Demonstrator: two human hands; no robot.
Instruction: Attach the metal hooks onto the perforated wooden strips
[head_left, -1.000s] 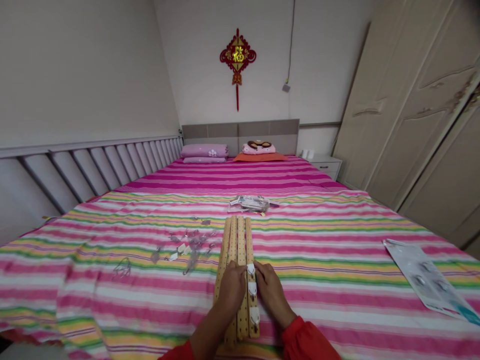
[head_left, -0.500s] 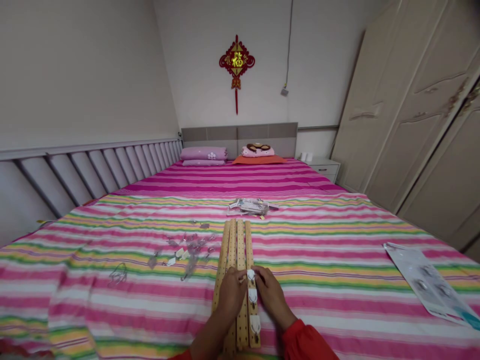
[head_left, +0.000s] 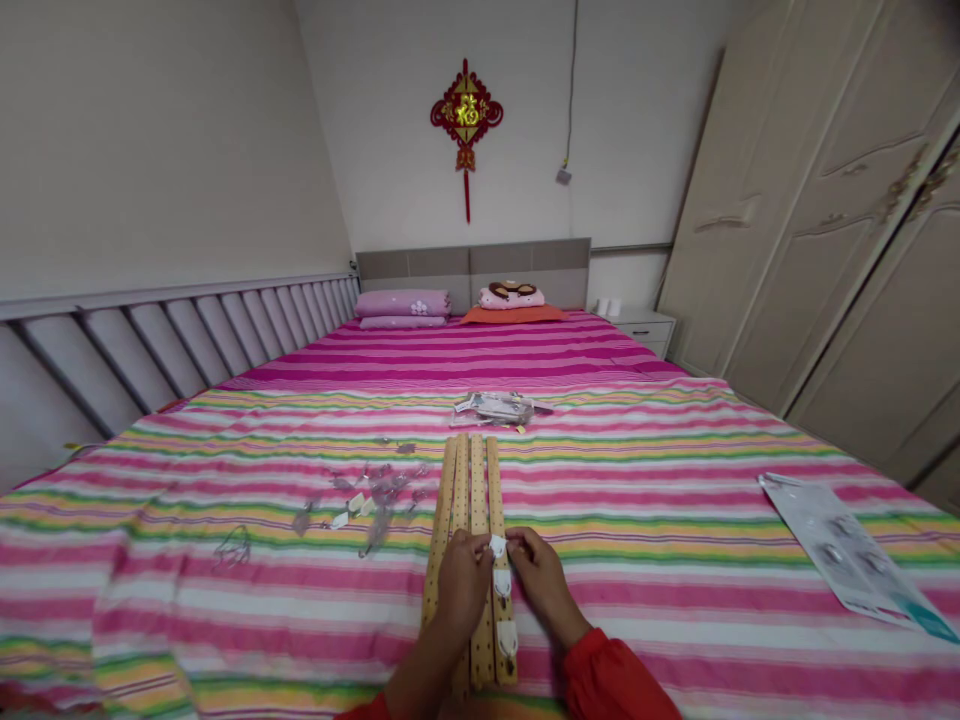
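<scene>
Several long wooden strips with rows of small holes [head_left: 478, 490] lie side by side on the bed, pointing away from me. Along the rightmost strip sit small white pieces with metal hook-like ends: a near one [head_left: 508, 637], a middle one [head_left: 502, 582] and a far one [head_left: 498, 546]. My left hand [head_left: 463, 580] rests over the strips, its thumb and forefinger closed on the left edge of the far white piece. At that piece's right edge, my right hand [head_left: 544, 578] has its fingertips drawn together; what lies between them is too small to make out.
Left of the strips lie small clear plastic bags [head_left: 386, 490] and white tags [head_left: 340, 520]. Beyond the strips is a clear packet [head_left: 499, 408]. A flat blister package [head_left: 847, 550] lies at right on the striped sheet [head_left: 637, 600]. A bed rail [head_left: 157, 350] runs along the left.
The view has shifted slightly, moving the scene a little left and up. My left hand stays at the far white piece; my right fingertips look slightly farther from its edge.
</scene>
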